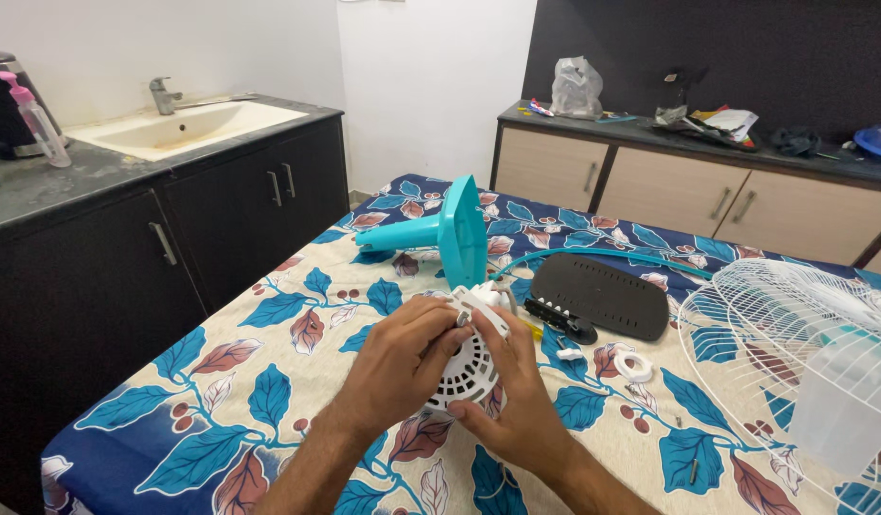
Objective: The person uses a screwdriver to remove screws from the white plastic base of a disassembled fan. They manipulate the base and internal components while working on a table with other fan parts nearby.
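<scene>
Both grips are closed on one thing: our left hand (402, 367) and right hand (517, 405) clasp a white vented motor housing (471, 367) between them, low in the middle of the scene, just above the counter (269, 381). We wrap the left hand over the housing's left side, its fingertips curled onto the upper edge, while the right hand cups it from the near right, thumb lying along the bottom rim. Slotted vents show on the face turned toward us.

Just beyond the housing stands a teal fan stand piece (450, 234), a flat panel with a tube reaching out to the left. A teal cable (612, 256) curves from there toward the right. To the right of the housing lies a black oval base plate (603, 294), and nearer to us, just beside it, a small white tape roll (634, 366). A white wire fan guard (793, 343) fills the right edge, with a translucent blade (846, 401) resting on it.

The counter wears a cloth printed with blue leaves. Far left, a sink (188, 124) is set in a dark cabinet top, with a pink-topped pump bottle (35, 119) beside it. Far right, beige drawers (679, 186) carry scattered clutter.
</scene>
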